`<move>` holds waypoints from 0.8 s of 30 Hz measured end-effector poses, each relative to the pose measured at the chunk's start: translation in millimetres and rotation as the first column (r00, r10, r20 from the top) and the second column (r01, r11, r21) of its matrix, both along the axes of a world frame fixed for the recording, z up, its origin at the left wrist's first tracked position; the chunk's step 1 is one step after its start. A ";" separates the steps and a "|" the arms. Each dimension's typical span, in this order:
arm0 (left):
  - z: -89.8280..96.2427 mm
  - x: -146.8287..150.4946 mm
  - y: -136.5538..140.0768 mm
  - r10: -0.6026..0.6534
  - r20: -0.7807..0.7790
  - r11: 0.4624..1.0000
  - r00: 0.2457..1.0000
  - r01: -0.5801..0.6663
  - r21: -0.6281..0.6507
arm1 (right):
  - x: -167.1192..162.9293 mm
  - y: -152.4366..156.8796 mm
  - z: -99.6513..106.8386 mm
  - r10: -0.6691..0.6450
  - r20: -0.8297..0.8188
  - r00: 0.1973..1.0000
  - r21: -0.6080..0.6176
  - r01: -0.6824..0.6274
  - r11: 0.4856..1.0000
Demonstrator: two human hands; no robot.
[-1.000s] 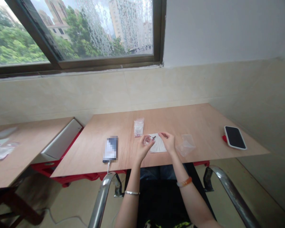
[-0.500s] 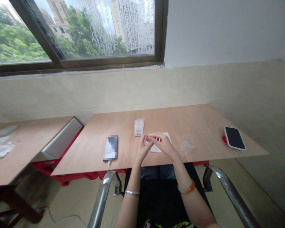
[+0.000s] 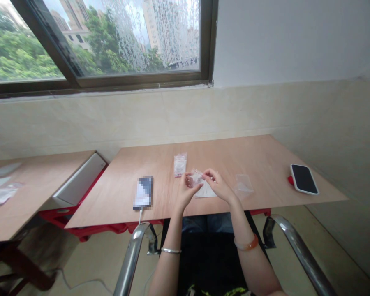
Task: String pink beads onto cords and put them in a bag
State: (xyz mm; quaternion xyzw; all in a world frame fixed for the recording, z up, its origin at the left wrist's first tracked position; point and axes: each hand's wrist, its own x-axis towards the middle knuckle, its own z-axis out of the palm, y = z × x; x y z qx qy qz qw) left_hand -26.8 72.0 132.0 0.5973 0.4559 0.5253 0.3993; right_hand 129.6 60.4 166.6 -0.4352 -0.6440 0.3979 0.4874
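My right hand (image 3: 216,185) pinches a thin clear strand (image 3: 198,172) between thumb and fingertips, above a white sheet (image 3: 206,190). The strand reaches left towards my left hand (image 3: 187,191). That hand is held with its thumb stretched out and its fingers curled loosely, apart from the thumb. Whether the strand touches my left fingers is too small to tell. Just beyond my left hand lies a stack of small clear zip bags (image 3: 180,164) with reddish bits at the bottom. An open-looking clear plastic bag (image 3: 244,183) lies to the right of my right hand.
A phone (image 3: 143,192) with a white cable lies on the left of the wooden table (image 3: 160,160). At the right end a dark-screened device (image 3: 304,179) leans on a red support. Metal armrests (image 3: 135,246) flank me. Another table (image 3: 33,172) stands at left.
My hands were close together with fingertips meeting around a small clear loop. Now my right hand has drawn off to the right with the strand, and my left thumb has spread away from its fingers.
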 end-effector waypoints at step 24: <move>43.4 3.5 -11.8 -0.026 0.228 1.000 0.973 0.025 0.007 | 19.7 -3.0 13.1 -0.110 -0.289 0.951 -0.003 0.115 0.993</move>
